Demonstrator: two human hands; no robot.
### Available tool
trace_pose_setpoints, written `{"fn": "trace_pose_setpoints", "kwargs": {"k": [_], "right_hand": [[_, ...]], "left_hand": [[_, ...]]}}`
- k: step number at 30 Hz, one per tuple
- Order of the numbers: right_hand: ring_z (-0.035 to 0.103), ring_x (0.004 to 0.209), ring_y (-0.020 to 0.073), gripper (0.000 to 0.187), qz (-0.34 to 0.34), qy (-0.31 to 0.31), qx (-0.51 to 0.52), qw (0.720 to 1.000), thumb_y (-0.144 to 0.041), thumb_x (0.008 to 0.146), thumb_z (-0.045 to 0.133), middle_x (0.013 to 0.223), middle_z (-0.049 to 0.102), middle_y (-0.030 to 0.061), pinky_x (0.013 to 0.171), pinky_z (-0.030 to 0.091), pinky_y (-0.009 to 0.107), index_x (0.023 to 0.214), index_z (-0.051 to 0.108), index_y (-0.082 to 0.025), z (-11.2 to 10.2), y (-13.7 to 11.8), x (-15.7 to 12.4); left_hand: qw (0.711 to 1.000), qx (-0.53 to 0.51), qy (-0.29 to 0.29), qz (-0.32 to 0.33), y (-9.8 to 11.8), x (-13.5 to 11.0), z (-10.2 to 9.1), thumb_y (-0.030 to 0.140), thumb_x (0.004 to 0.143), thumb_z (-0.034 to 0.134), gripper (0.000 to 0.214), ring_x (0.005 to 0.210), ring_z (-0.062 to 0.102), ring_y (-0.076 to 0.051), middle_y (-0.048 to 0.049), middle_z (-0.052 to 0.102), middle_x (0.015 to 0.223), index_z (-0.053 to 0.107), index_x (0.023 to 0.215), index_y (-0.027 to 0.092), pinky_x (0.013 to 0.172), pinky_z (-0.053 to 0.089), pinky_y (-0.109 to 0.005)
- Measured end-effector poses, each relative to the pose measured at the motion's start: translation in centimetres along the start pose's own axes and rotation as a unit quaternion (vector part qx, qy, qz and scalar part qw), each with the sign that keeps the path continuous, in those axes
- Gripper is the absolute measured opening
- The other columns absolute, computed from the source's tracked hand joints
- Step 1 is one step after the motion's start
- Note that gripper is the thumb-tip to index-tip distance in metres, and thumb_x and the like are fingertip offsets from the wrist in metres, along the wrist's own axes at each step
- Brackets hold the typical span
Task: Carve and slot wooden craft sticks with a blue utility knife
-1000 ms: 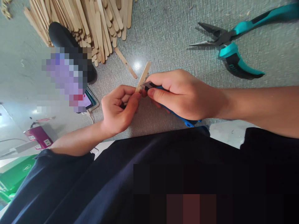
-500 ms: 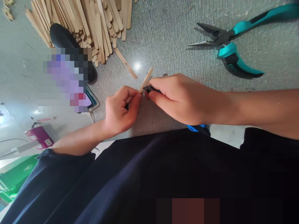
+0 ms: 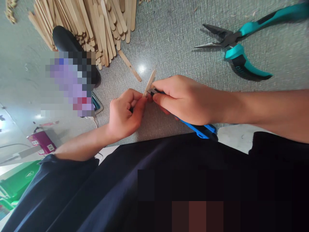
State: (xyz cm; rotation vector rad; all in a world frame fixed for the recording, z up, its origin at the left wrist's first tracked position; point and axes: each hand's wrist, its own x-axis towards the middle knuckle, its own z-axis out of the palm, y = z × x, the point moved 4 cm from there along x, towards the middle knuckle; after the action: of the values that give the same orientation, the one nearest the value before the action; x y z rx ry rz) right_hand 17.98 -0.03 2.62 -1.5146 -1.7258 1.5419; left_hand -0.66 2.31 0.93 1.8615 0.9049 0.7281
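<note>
My left hand point(image 3: 125, 112) is closed in a pinch on the lower end of a flat wooden stick point(image 3: 150, 82), which points up and away. My right hand point(image 3: 185, 98) is wrapped round a blue-handled cutting tool point(image 3: 199, 130). Its dark tip meets the stick just above my left fingers. The blue handle end pokes out below my right palm near the table's front edge. Both hands hover over the grey textured table point(image 3: 173, 38).
A big heap of wooden sticks point(image 3: 96, 22) lies at the back left, one loose stick point(image 3: 129, 65) beside it. Teal-handled long-nose pliers point(image 3: 238, 45) lie open at the back right. A dark object point(image 3: 66, 40) and a phone sit at the left.
The hands have stayed almost in place. The blue handle now shows further out below my right palm, and the stick stands slightly more upright.
</note>
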Motion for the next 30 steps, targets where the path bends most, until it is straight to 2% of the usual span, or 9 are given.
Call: {"fn": "trace_pose_setpoints", "kwargs": {"k": [5, 10, 13, 15, 23, 27, 30], "right_hand": [[0.043, 0.044, 0.0084, 0.043, 0.027, -0.043, 0.136, 0.989, -0.015, 0.111, 0.062, 0.052, 0.048, -0.0052, 0.046, 0.025, 0.030, 0.069, 0.053, -0.022, -0.4, 0.3, 0.3], [0.051, 0.045, 0.0075, 0.040, 0.027, -0.095, 0.209, 0.973, -0.013, 0.110, 0.065, 0.058, 0.058, -0.0029, 0.043, 0.032, 0.024, 0.070, 0.060, -0.019, -0.7, 0.4, 0.4], [0.051, 0.043, 0.0065, 0.039, 0.029, -0.088, 0.217, 0.972, -0.009, 0.109, 0.063, 0.057, 0.058, -0.0042, 0.042, 0.030, 0.023, 0.071, 0.059, -0.019, -0.7, 0.4, 0.4], [0.049, 0.041, 0.0058, 0.040, 0.028, -0.067, 0.218, 0.973, -0.006, 0.108, 0.061, 0.055, 0.056, -0.0052, 0.042, 0.028, 0.024, 0.071, 0.059, -0.019, -0.6, 0.5, 0.5], [0.046, 0.042, 0.0080, 0.046, 0.046, -0.025, 0.121, 0.991, -0.004, 0.110, 0.056, 0.049, 0.050, -0.0061, 0.049, 0.029, 0.030, 0.067, 0.054, -0.021, -0.6, -0.2, 0.3], [0.048, 0.048, 0.0091, 0.048, 0.042, -0.022, 0.069, 0.997, -0.002, 0.108, 0.057, 0.049, 0.050, -0.0057, 0.054, 0.032, 0.031, 0.065, 0.051, -0.022, -0.7, -0.7, 0.2], [0.048, 0.044, 0.0096, 0.049, 0.045, -0.035, 0.091, 0.994, -0.004, 0.109, 0.055, 0.046, 0.049, -0.0056, 0.051, 0.032, 0.031, 0.064, 0.053, -0.022, -0.6, -0.6, 0.2]], "left_hand": [[0.998, -0.058, 0.014, 0.005, 0.2, 0.4, -0.1, 0.029, 0.114, 0.071, 0.027, 0.043, 0.051, -0.004, 0.0067, 0.064, 0.055, 0.071, 0.089, 0.019, 0.042, 0.035, -0.016], [0.998, -0.066, 0.015, 0.001, 0.4, 0.7, -0.2, 0.037, 0.115, 0.073, 0.029, 0.043, 0.052, -0.005, 0.0055, 0.065, 0.055, 0.076, 0.092, 0.019, 0.043, 0.036, -0.019], [0.996, -0.077, 0.026, -0.028, 0.3, 0.6, -0.1, 0.045, 0.114, 0.074, 0.035, 0.042, 0.051, -0.005, 0.0050, 0.065, 0.055, 0.076, 0.090, 0.020, 0.042, 0.034, -0.021], [0.995, -0.094, 0.028, -0.034, 0.2, 0.4, 0.0, 0.044, 0.114, 0.074, 0.033, 0.040, 0.049, -0.005, 0.0055, 0.065, 0.055, 0.076, 0.092, 0.021, 0.041, 0.034, -0.021], [0.994, -0.102, 0.033, -0.001, 0.2, 0.4, 0.1, 0.028, 0.115, 0.072, 0.021, 0.041, 0.049, -0.003, 0.0070, 0.065, 0.056, 0.077, 0.096, 0.021, 0.041, 0.030, -0.017], [0.996, -0.080, 0.023, 0.017, 0.3, 0.7, -0.1, 0.032, 0.115, 0.072, 0.025, 0.044, 0.053, -0.004, 0.0063, 0.065, 0.056, 0.076, 0.093, 0.020, 0.043, 0.036, -0.018], [0.997, -0.072, 0.017, 0.017, 0.4, 0.8, -0.2, 0.037, 0.114, 0.074, 0.029, 0.044, 0.053, -0.005, 0.0059, 0.065, 0.056, 0.075, 0.091, 0.020, 0.044, 0.038, -0.018]]}}
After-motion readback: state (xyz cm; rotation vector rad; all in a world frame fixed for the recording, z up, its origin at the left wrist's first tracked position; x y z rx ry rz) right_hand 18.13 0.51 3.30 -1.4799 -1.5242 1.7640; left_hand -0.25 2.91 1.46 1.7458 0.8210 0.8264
